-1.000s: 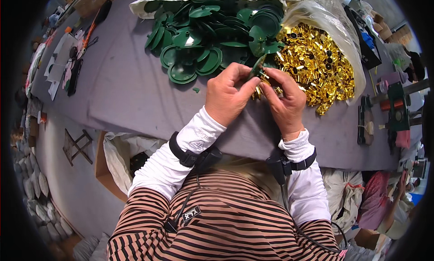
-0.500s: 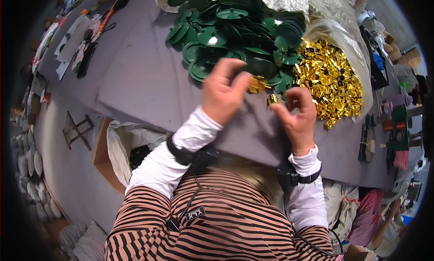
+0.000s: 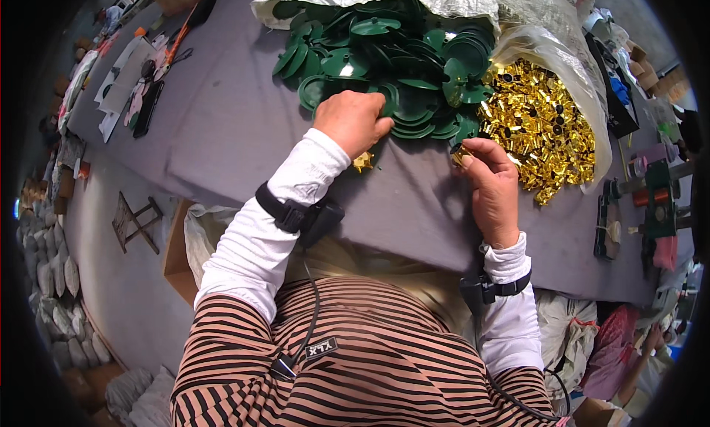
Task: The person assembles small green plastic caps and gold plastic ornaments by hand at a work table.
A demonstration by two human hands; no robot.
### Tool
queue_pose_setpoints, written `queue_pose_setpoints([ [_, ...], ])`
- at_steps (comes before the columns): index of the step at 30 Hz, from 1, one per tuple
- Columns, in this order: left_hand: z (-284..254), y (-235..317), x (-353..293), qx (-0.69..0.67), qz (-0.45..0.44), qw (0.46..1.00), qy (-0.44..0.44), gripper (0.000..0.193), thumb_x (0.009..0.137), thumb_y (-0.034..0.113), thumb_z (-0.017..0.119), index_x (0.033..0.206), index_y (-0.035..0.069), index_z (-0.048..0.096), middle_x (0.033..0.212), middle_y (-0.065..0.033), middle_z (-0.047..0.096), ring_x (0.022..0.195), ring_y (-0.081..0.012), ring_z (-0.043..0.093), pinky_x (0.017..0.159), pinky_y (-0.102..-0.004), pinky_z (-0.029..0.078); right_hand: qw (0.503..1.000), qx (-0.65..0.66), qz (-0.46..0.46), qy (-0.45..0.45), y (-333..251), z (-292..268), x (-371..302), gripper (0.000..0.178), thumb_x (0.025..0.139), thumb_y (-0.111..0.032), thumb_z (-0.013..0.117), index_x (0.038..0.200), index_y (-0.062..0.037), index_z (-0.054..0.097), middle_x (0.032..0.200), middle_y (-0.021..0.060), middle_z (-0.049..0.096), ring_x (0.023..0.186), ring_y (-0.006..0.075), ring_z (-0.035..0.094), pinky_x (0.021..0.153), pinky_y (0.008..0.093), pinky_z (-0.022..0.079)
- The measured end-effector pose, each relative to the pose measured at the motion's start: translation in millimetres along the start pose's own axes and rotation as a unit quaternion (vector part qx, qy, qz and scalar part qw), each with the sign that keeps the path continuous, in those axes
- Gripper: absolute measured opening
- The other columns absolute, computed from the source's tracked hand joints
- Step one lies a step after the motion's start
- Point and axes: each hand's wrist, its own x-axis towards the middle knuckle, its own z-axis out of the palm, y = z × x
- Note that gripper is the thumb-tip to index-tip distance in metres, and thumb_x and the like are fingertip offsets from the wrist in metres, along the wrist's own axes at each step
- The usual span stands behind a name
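Observation:
A heap of dark green plastic discs (image 3: 414,83) lies at the far middle of the table. My left hand (image 3: 351,122) is at its near left edge, fingers curled down against a green disc (image 3: 390,100), the fingertips partly hidden. Below that wrist, a gold foil-like piece (image 3: 362,161) shows in part on the cloth. To the right, my right hand (image 3: 492,183) pinches a small gold piece with a black part (image 3: 460,155) between thumb and forefinger. Beside it spreads a pile of small shiny gold pieces (image 3: 540,131), some with black round parts.
A clear plastic bag (image 3: 595,109) wraps the gold pile's right side, and a white woven sack (image 3: 458,2) lies behind the discs. Scissors, papers and a black phone-like object (image 3: 148,109) are at far left. A green metal device (image 3: 657,212) stands at right.
My left hand has moved left, to the green heap's near edge. The gold piece formerly right of it now shows below its wrist. My right hand still pinches its gold piece, slightly farther right.

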Motion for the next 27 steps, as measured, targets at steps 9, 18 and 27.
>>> queue_pose_setpoints([
  [9, 3.9, 54.2, -20.9, -0.462, -0.074, 0.884, -0.012, 0.020, 0.082, 0.019, 0.072, 0.087, 0.000, 0.069, 0.072, -0.0027, 0.068, 0.064, -0.0061, 0.058, 0.058, -0.0231, 0.047, 0.972, -0.149, -0.181, 0.027, -0.9, 4.7, 1.5, 0.023, 0.079, 0.003, 0.072, 0.102, -0.0010, 0.068, 0.100, 0.0055, 0.068, 0.085, 0.0098, 0.065, 0.074, 0.0216, 0.053],
  [18, 8.6, 72.2, -25.5, -0.347, 0.078, 0.933, 0.047, 0.013, 0.078, 0.012, 0.069, 0.084, 0.001, 0.063, 0.071, -0.0102, 0.062, 0.060, -0.0229, 0.061, 0.055, -0.0285, 0.048, 0.892, -0.309, -0.329, 0.008, -6.2, -9.1, 2.7, 0.024, 0.079, 0.003, 0.071, 0.103, -0.0004, 0.069, 0.099, 0.0103, 0.070, 0.087, 0.0154, 0.067, 0.076, 0.0256, 0.054],
  [27, 19.1, 61.0, -35.3, -0.290, 0.180, 0.931, 0.130, 0.016, 0.076, 0.009, 0.071, 0.088, 0.001, 0.062, 0.090, -0.0101, 0.070, 0.057, -0.0186, 0.063, 0.053, -0.0276, 0.051, 0.997, 0.060, 0.044, -0.022, -2.9, -7.4, 0.3, 0.023, 0.084, 0.000, 0.068, 0.107, 0.0048, 0.066, 0.101, 0.0131, 0.069, 0.088, 0.0174, 0.067, 0.080, 0.0284, 0.055],
])
